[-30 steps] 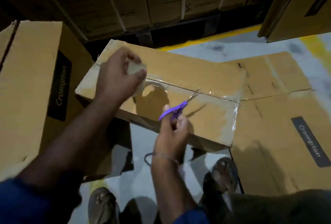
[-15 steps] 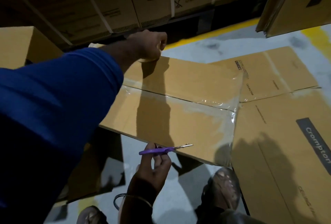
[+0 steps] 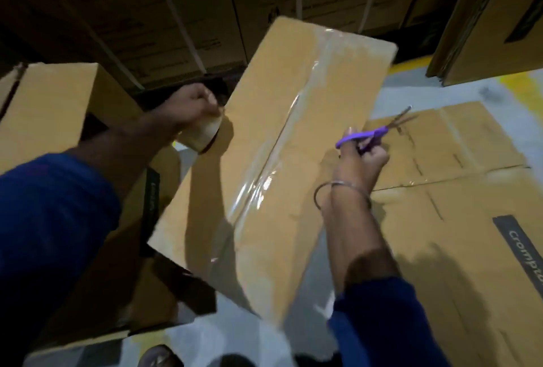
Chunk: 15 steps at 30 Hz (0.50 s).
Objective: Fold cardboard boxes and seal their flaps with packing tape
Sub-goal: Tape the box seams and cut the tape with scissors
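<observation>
A brown cardboard box [image 3: 305,96] stands in front of me, its two top flaps closed and joined by a glossy strip of clear tape [image 3: 273,167] along the seam. My left hand [image 3: 188,108] grips a roll of clear packing tape [image 3: 204,131] beside the box's left edge. My right hand [image 3: 367,158] holds purple-handled scissors [image 3: 370,133] over the box's right edge, blades pointing up and right.
A second box [image 3: 53,108] marked Crompton stands at the left, touching the taped one. Flattened cartons [image 3: 458,190] lie on the grey floor at the right. Stacked strapped cartons [image 3: 164,8] form a wall behind. More flat cardboard [image 3: 493,14] leans at top right.
The taped box has turned so that its seam now runs away from me. My left hand came back from the far edge to the left side. My right hand rose with the scissors.
</observation>
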Motion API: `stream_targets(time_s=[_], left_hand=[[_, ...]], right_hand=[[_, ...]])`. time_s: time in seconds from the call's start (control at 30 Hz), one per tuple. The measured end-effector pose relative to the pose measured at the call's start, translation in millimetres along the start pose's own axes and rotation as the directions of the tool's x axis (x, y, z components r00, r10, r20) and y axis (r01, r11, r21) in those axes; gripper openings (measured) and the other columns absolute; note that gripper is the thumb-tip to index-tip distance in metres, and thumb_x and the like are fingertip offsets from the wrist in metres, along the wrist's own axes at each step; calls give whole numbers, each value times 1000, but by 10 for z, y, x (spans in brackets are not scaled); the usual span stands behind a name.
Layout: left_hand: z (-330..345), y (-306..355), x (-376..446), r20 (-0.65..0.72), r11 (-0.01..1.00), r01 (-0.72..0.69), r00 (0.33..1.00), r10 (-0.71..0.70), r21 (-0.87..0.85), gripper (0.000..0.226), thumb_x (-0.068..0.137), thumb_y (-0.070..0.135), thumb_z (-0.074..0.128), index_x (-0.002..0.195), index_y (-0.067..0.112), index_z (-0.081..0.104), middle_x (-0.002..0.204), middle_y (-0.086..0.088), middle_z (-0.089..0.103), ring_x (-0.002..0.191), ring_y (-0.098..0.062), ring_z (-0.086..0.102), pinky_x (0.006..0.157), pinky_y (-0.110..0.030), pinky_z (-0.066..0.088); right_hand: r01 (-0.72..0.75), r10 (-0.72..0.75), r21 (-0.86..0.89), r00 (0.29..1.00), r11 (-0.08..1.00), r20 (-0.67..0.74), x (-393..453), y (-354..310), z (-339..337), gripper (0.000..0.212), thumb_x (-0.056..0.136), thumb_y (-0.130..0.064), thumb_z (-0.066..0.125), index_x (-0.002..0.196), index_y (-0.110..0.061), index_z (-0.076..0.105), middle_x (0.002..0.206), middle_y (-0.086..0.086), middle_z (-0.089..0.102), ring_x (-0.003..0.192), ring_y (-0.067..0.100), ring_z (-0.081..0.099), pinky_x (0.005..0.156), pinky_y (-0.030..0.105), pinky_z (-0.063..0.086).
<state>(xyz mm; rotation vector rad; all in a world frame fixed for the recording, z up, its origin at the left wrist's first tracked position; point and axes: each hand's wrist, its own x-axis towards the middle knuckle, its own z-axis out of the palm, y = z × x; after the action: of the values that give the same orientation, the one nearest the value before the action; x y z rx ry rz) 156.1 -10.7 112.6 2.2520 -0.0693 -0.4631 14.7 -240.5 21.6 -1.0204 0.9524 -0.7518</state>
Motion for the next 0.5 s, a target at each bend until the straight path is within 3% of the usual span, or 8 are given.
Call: stream_targets(time_s=[0.07, 0.13, 0.27, 0.4, 0.5], left_hand=[[-106, -285, -202, -70, 992, 62, 995, -70, -108, 16, 95, 17, 70, 86, 23, 59, 84, -1, 58, 71, -16, 57, 54, -27, 43], [-99, -553, -414, -137, 971, 84, 984, -117, -226, 22, 95, 15, 72, 80, 23, 57, 76, 1, 56, 61, -9, 54, 50, -23, 41], [74, -914, -805, -204, 915, 120, 956, -212, -386, 32, 95, 5, 70, 75, 20, 51, 74, 1, 53, 68, -12, 51, 61, -29, 38], [220, -1029, -1279, -224, 874, 199, 919, -324, -444, 17, 95, 15, 71, 85, 16, 57, 82, -4, 56, 79, -22, 56, 62, -29, 40], [379, -966, -1816, -123, 825, 322, 899, -420, -464, 16, 96, 20, 70, 105, 10, 62, 98, -9, 62, 87, -29, 60, 64, -31, 45]], right_hand=[[10, 19, -155, 984, 988, 179, 252, -128, 210, 36, 89, -30, 77, 105, -2, 60, 88, 8, 59, 68, 10, 54, 70, 25, 44], [63, 85, -356, 919, 932, 385, 410, -195, 456, 27, 90, -37, 72, 91, -12, 62, 72, 2, 50, 56, 11, 45, 58, 26, 37], [253, 182, -549, 766, 796, 617, 275, -258, 390, 29, 96, -27, 68, 73, -14, 58, 60, -1, 42, 47, 10, 42, 54, 25, 33], [222, 243, -654, 805, 723, 541, 112, -248, -96, 35, 101, -12, 62, 66, -10, 58, 54, -3, 48, 46, 3, 47, 49, 14, 35], [111, 263, -725, 885, 680, 383, -37, -168, -593, 25, 94, -23, 68, 74, -8, 66, 68, 6, 60, 66, 25, 58, 62, 26, 41]])
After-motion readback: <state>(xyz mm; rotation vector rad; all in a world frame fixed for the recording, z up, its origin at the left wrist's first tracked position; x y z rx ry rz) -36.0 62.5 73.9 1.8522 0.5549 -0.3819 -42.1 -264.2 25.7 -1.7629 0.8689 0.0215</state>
